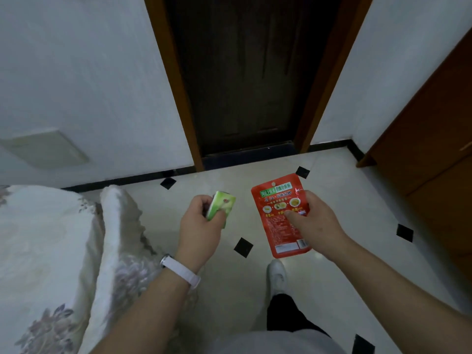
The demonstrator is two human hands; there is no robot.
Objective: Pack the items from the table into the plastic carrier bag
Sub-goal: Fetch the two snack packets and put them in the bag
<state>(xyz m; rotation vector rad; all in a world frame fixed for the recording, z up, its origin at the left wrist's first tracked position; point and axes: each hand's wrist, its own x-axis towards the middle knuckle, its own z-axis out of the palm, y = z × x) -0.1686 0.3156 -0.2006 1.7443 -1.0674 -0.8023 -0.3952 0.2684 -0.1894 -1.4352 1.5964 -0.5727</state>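
**tilefan:** so what's everything actually sitting on?

**mossy_k:** mostly floor point(344, 200). pale glossy tiles with little black diamond insets point(243, 247) where the corners meet. there's a white shoe point(277, 275) planted on it, near and about middle.

**tilefan:** and on the left?

**mossy_k:** a cloth-covered top point(38, 238), cream fabric with a faded greyish flower print, draped over the edge down toward the tiles. honestly can't tell if it's a table or a bed. on the right a brown wooden cabinet point(434, 162) stands on the floor, and black skirting point(127, 178) runs along the far wall.
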